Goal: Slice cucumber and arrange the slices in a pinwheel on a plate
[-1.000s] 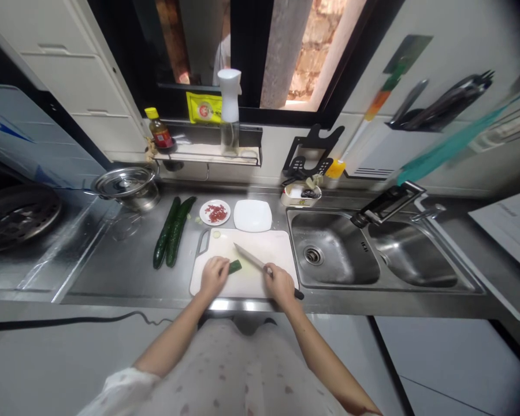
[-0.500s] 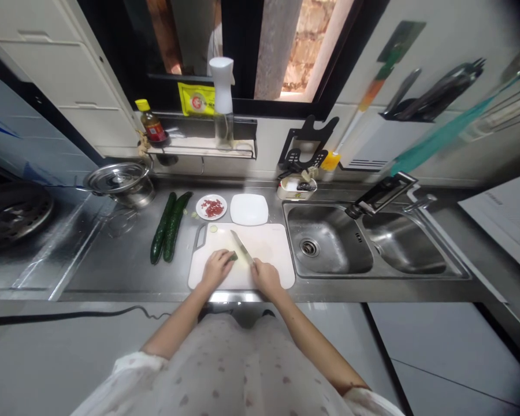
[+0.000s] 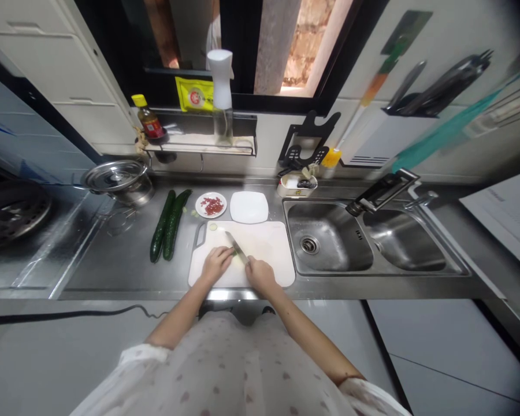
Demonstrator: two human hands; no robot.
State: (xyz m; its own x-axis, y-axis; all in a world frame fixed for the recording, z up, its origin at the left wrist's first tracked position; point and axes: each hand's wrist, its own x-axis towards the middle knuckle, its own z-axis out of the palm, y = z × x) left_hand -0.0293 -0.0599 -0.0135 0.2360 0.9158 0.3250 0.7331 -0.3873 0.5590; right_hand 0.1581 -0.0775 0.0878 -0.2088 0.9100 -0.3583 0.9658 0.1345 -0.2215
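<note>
A white cutting board (image 3: 268,242) lies on the steel counter in front of me. My left hand (image 3: 215,264) is curled over a short green cucumber piece, which it hides almost wholly. My right hand (image 3: 260,275) grips the handle of a knife (image 3: 236,247). The blade points up-left and rests right beside my left fingers. Pale cut bits lie by the blade. One cucumber slice (image 3: 213,227) sits at the board's far left corner.
Two whole cucumbers (image 3: 168,224) lie left of the board. A small plate of red chopped chilli (image 3: 211,204) and a white square plate (image 3: 249,207) stand behind it. The double sink (image 3: 329,242) is to the right, a steel pot (image 3: 117,180) at the far left.
My right hand has moved left with the knife, and the blade has closed in on my left fingers. The cucumber piece, visible a second ago, is now covered by my left hand.
</note>
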